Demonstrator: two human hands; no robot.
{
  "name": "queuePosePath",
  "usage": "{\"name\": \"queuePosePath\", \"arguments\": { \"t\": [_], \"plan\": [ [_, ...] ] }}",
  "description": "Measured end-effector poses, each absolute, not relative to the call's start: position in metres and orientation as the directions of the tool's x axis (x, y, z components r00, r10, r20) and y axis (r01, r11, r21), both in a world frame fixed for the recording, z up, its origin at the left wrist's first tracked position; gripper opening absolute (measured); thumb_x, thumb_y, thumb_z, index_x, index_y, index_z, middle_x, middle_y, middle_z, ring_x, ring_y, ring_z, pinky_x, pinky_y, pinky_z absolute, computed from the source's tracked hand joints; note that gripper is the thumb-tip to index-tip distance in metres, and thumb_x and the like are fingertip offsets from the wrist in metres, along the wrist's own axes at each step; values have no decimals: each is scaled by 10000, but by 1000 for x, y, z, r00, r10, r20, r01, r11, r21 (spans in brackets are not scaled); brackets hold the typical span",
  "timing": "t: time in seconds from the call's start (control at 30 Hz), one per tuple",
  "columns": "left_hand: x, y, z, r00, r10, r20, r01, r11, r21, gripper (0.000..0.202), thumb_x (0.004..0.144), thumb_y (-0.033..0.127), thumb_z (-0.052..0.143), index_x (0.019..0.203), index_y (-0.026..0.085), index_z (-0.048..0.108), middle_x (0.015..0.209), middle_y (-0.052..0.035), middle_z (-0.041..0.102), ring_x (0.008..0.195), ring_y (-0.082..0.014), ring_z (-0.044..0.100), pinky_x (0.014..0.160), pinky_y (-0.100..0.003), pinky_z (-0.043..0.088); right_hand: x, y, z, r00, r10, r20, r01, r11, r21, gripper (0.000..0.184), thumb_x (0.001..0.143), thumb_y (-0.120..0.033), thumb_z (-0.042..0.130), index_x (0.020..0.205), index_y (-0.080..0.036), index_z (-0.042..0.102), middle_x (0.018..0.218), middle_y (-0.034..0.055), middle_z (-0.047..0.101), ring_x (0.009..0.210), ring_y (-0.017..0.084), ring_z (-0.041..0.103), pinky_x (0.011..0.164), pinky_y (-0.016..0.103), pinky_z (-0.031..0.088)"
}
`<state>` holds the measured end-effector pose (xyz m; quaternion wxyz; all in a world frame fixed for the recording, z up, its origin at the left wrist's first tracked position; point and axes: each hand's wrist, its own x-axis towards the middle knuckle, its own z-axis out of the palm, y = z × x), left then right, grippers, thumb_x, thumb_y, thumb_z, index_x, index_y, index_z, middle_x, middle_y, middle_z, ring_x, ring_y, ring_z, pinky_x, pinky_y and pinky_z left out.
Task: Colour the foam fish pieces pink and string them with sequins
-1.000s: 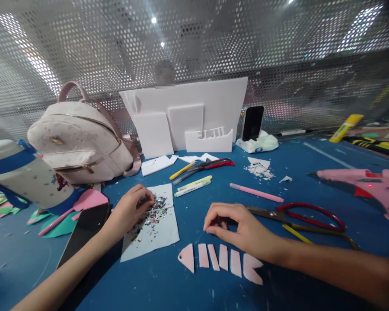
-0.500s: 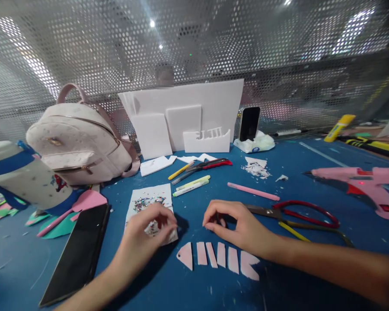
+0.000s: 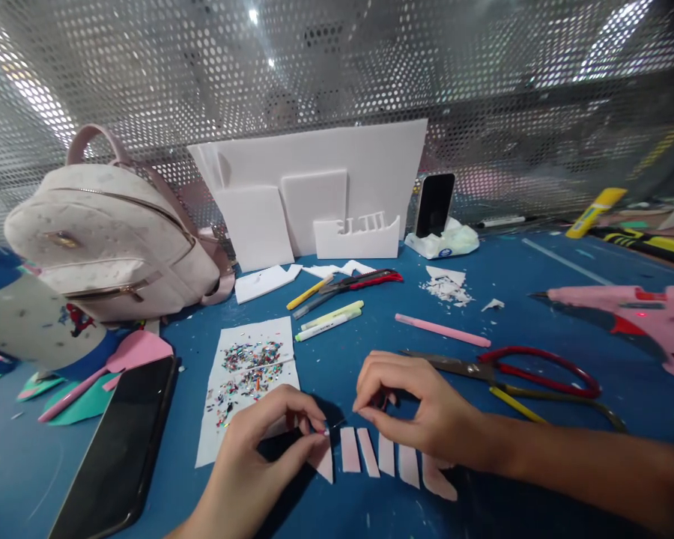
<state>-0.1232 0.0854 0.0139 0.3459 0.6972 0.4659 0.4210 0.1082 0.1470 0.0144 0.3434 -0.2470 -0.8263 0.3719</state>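
Observation:
My left hand (image 3: pixel 269 449) pinches a tiny bead or glitter bit at its fingertips, just above the pointed end of a row of pink foam pieces (image 3: pixel 385 460) laid out like a fish. My right hand (image 3: pixel 413 404) is closed in a pinch too, holding a thin thread or needle that I can barely make out, close to the left fingertips. Left of the hands, a white paper sheet (image 3: pixel 247 378) carries a scatter of coloured glitter bits.
Red-handled scissors (image 3: pixel 517 370) lie right of my right hand, a pink glue gun (image 3: pixel 623 311) farther right. A black phone (image 3: pixel 117 449) lies at the front left, a pale backpack (image 3: pixel 106 239) behind it. Pens, a cutter and white foam boards (image 3: pixel 320 195) stand at the back.
My left hand left the glitter sheet and came down right to the fish's pointed end, meeting the right hand's fingertips. The right hand stayed nearly in place.

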Motion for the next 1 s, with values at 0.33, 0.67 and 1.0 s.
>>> {"name": "queuePosePath", "arguments": {
  "t": [0.33,0.67,1.0],
  "plan": [
    [-126,85,14,238,952,193,365,-272,890,124,866,126,621,874,237,675,785,20,676,699,-99,641,644,-173,521,108,149,9,-659,664,353,174,591,-787,87,860,-105,637,828,-184,657,798,2,641,721,113,532,629,240,418],
    [-125,84,15,211,956,205,368,-272,889,116,837,132,630,850,235,682,765,18,685,682,-105,640,628,-174,512,107,151,8,-672,652,351,179,604,-777,84,858,-105,642,833,-184,657,794,3,639,719,118,532,640,248,417],
    [-125,85,15,216,949,231,372,-299,879,135,827,112,617,849,224,687,767,8,687,690,-120,641,627,-199,507,106,150,13,-670,653,354,183,607,-773,88,861,-112,624,811,-180,651,773,8,633,707,124,527,625,253,408]
  ]
}}
